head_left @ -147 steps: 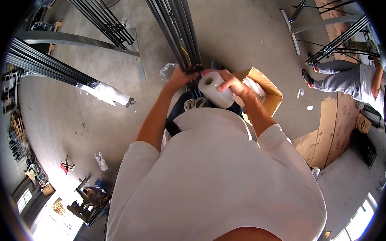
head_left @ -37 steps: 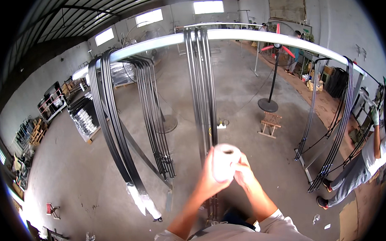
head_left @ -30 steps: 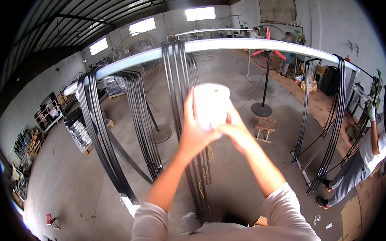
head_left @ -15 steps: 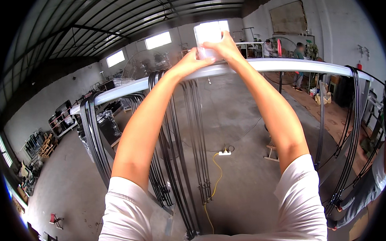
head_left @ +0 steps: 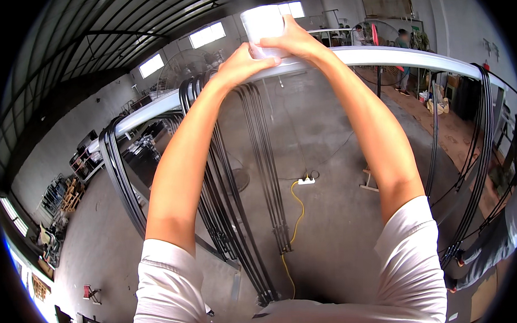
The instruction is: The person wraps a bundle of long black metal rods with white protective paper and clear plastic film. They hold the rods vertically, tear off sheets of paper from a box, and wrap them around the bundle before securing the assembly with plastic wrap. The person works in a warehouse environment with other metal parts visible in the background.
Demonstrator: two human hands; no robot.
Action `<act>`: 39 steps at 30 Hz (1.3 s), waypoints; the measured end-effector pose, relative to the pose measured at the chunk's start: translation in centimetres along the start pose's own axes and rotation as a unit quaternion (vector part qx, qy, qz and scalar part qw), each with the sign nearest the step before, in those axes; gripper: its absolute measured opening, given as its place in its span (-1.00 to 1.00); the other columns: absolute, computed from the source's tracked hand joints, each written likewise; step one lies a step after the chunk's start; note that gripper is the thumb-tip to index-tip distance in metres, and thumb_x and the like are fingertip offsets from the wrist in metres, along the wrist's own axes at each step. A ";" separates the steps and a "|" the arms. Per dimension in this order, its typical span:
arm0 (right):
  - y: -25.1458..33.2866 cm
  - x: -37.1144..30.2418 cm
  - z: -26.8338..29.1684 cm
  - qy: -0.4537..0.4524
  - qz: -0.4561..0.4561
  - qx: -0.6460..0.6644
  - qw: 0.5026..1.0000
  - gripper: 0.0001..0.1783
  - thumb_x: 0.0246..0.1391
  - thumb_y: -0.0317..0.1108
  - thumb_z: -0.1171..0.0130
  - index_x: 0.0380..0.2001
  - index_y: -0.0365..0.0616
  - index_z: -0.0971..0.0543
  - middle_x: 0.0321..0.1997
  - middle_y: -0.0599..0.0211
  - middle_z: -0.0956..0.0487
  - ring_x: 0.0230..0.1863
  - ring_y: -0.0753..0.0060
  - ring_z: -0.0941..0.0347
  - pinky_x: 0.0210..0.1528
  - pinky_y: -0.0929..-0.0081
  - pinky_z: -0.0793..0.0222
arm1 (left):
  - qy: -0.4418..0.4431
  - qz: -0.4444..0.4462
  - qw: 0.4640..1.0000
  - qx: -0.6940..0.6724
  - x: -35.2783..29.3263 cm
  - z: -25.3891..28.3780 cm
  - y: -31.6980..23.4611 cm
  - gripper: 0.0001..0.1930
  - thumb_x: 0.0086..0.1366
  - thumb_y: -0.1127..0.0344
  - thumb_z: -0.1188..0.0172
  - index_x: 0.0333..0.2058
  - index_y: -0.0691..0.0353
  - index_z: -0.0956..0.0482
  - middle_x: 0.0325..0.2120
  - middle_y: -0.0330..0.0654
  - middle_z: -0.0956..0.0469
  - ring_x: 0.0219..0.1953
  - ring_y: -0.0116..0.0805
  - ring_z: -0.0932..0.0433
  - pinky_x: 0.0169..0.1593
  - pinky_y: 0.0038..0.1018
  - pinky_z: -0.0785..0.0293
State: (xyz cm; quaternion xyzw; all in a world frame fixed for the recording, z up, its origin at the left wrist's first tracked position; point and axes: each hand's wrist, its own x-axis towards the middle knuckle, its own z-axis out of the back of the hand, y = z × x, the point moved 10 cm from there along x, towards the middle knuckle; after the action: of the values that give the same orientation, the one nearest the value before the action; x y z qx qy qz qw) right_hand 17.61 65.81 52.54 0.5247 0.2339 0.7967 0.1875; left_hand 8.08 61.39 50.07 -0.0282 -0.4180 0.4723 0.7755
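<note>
Both my arms stretch up and forward to a bright white, translucent, roughly cylindrical thing (head_left: 263,26), whose kind I cannot make out in the glare. My left hand (head_left: 240,65) grips its lower left side, thumb along the bottom. Around its right side goes my right hand (head_left: 293,42), with the thumb across the front. It is just above a long white beam (head_left: 403,56), and I cannot tell whether they touch. Close to my left hand, bundles of black cords (head_left: 213,157) hang over the beam.
More black cords (head_left: 117,172) hang at the beam's left end, and others (head_left: 486,113) at its right. A white power strip (head_left: 306,181) with a yellow cable (head_left: 299,214) lies on the floor. Someone's legs (head_left: 489,250) show at the right; other people stand far back.
The beam, my hands and the white thing now appear higher in the picture, and the hands slightly further left. Both hands keep their hold on it.
</note>
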 end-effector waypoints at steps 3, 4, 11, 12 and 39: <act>0.3 -0.3 0.2 -0.001 0.014 -0.006 1.000 0.00 -0.39 -0.09 -0.31 0.03 -0.46 -0.05 -0.03 -0.06 -0.30 0.01 0.24 -0.27 0.03 0.45 -0.21 | 0.037 -0.011 0.999 -0.033 -0.6 -1.0 -1.9 -0.36 -0.14 -0.07 -0.26 -0.19 0.35 -0.45 -0.27 -0.08 -0.50 -0.13 -0.35 -0.43 0.00 -0.48 -0.24; 0.5 -0.2 0.1 0.000 0.020 -0.014 1.000 0.01 -0.38 -0.08 -0.31 0.04 -0.46 -0.04 -0.02 -0.07 -0.30 0.02 0.23 -0.26 0.04 0.44 -0.20 | 0.044 -0.016 0.998 -0.042 -0.8 -1.0 -2.4 -0.34 -0.16 -0.10 -0.25 -0.19 0.36 -0.45 -0.26 -0.06 -0.50 -0.11 -0.33 -0.43 0.02 -0.47 -0.23; 3.9 -3.0 4.0 -0.138 0.143 0.060 0.978 -0.23 -0.19 -0.13 -0.21 0.04 -0.32 -0.17 -0.06 0.03 -0.37 -0.02 0.28 -0.30 0.03 0.44 -0.19 | 0.009 0.003 0.998 0.055 -1.0 1.7 0.4 0.01 -0.11 -0.15 -0.23 0.14 0.44 0.04 0.06 0.19 -0.15 0.15 -0.09 -0.13 0.17 -0.32 -0.03; 4.3 -3.6 5.4 -0.135 0.226 0.102 0.959 -0.41 -0.16 -0.30 -0.20 -0.05 -0.31 -0.27 -0.14 0.12 -0.41 -0.09 0.32 -0.35 -0.06 0.47 -0.29 | -0.009 0.000 0.998 0.059 -1.7 1.9 -0.3 0.04 -0.11 -0.17 -0.22 0.15 0.44 0.07 0.09 0.16 -0.13 0.16 -0.11 -0.12 0.18 -0.33 0.00; 10.2 -97.2 -13.2 -0.312 -0.758 0.085 0.567 -0.67 0.06 -0.26 0.09 -0.21 -0.26 -0.49 -0.31 0.32 -0.52 -0.30 0.53 -0.42 -0.28 0.64 -0.25 | 0.634 0.125 0.623 -0.442 -68.4 -35.1 -11.4 -0.77 0.21 0.44 0.03 -0.14 0.33 -0.38 -0.19 -0.18 -0.45 -0.08 -0.43 -0.39 0.03 -0.52 -0.26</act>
State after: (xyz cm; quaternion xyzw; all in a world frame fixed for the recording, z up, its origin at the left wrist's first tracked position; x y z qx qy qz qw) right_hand 41.71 2.26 -18.93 0.3843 0.5396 0.1259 0.7384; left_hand 25.84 15.69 -10.25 -0.7118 0.0261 0.1888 0.6760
